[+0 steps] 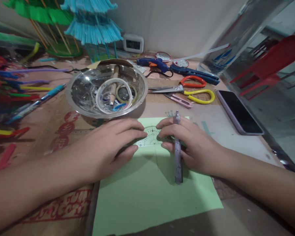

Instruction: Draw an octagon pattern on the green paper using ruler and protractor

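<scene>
Twofold hold on a clear protractor [149, 138] lying on green paper [147, 193]: left grip [105, 149] spread flat, pressing; right grip [195, 149] closed round a pen [178, 157]. Probably light, stiff, slippery; best pinned at its ends.

The light is soft and rather dim, falling from ahead and above. The left hand [103, 150] and right hand [196, 150] throw blurred shadows toward the viewer across the green paper [147, 200], and the pen [178, 154] lays a darker streak beside itself. Small glints speckle the steel bowl [76, 95]; pale reflections wash over the clear panel [238, 36] at right. The centre is fairly sharp, but the wide lens bends the edges — the coloured sticks [5, 91] at left smear, and the forearms in the lower corners stretch softly.
</scene>
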`<state>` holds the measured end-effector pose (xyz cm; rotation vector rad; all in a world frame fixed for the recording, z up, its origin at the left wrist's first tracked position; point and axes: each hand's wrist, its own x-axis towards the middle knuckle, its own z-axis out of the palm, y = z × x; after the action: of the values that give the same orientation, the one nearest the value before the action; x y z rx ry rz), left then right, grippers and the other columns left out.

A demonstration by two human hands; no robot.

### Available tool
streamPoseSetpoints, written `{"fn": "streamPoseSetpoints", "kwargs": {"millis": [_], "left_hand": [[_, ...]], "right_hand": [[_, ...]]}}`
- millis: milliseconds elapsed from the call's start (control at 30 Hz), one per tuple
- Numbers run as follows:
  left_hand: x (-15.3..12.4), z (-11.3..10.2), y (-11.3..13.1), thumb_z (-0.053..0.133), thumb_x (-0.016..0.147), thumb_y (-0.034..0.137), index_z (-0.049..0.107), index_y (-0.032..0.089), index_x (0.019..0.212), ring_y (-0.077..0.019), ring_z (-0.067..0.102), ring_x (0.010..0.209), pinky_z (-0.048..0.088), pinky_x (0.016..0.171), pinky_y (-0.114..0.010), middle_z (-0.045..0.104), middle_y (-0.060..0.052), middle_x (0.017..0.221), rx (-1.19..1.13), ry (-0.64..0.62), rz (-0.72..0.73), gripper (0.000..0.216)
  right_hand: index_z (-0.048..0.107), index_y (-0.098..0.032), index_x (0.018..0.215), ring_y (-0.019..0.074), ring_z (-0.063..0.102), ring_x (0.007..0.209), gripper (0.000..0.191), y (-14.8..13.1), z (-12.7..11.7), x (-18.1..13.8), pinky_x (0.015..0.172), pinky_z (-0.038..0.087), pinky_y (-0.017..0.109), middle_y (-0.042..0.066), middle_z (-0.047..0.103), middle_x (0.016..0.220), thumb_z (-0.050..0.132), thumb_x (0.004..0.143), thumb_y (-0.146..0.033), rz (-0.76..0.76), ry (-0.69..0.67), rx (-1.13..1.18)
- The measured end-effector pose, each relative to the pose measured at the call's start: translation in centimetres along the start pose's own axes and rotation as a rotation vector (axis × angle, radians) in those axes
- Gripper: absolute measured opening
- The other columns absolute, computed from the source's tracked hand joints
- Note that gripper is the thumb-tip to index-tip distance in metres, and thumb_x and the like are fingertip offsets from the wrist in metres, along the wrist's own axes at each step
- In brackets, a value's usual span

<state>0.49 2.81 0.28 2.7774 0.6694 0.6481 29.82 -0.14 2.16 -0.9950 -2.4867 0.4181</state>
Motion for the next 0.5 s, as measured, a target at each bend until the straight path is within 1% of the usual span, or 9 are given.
{"fn": "streamPoseSetpoints", "kwargs": {"millis": [167,367,500], "left_hand": [[0.04,-0.04,0.00,0.050,0.113,0.021,0.069,0.020,0.134,-0.0237,0.073,0.127,0.058,0.108,-0.037,0.075,-0.009,0.137,0.000,-0.008,-0.011,0.029],[0.01,-0.03,-0.12,0.049,0.113,0.022,0.070,0.019,0.135,-0.0253,0.073,0.128,0.059,0.109,-0.040,0.075,-0.010,0.138,-0.008,-0.009,-0.019,0.030],[0.01,0.00,-0.17,0.049,0.113,0.022,0.071,0.019,0.134,-0.0253,0.073,0.128,0.060,0.108,-0.039,0.076,-0.010,0.136,-0.009,-0.003,-0.013,0.030]], "right_hand": [[0.065,-0.022,0.116,0.0294,0.070,0.112,0.013,-0.05,-0.05,0.04,0.094,0.057,0.044,0.015,0.075,0.125,0.059,0.107,-0.017,0.007,-0.003,-0.006],[0.065,-0.021,0.117,0.0295,0.070,0.112,0.013,0.03,0.01,-0.02,0.094,0.058,0.045,0.016,0.075,0.126,0.058,0.107,-0.016,-0.002,-0.004,-0.013],[0.065,-0.020,0.116,0.0294,0.070,0.111,0.012,-0.01,-0.02,0.01,0.093,0.058,0.044,0.017,0.075,0.125,0.057,0.108,-0.017,-0.007,-0.005,-0.014]]}}
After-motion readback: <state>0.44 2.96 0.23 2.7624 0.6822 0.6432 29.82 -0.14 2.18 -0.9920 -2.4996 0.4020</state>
